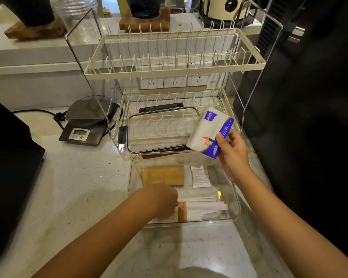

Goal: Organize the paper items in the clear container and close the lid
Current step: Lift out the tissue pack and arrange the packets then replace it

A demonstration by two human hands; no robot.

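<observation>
The clear container (234, 199) sits open on the pale speckled table (78, 187), just in front of the cream dish rack (175, 65). Inside it, a flat brown paper packet (162, 175) lies at the far left, a small white printed sachet (200, 176) lies to the packet's right, and a bundle of long white paper-wrapped pieces (205, 207) lies across the near half, with a small orange-brown packet (182, 211) beside them. The left hand (163, 199) reaches down into the container's near left part, its grip resting on papers there; whether the fingers are pinched on anything I cannot tell, since the back of the hand hides them. The right hand (232, 151) hovers above the container's far right corner, grip clamped on a white and blue tissue pack (211, 132) held tilted in the air. The clear lid (159, 129), with dark latches on its edges, rests on the rack's lower tier just behind the container. Printing on the sachet and tissue pack is too small to read. Left of the rack stands a dark digital scale (82, 127). A black appliance (301, 87) fills the right side, cut off by the frame.
</observation>
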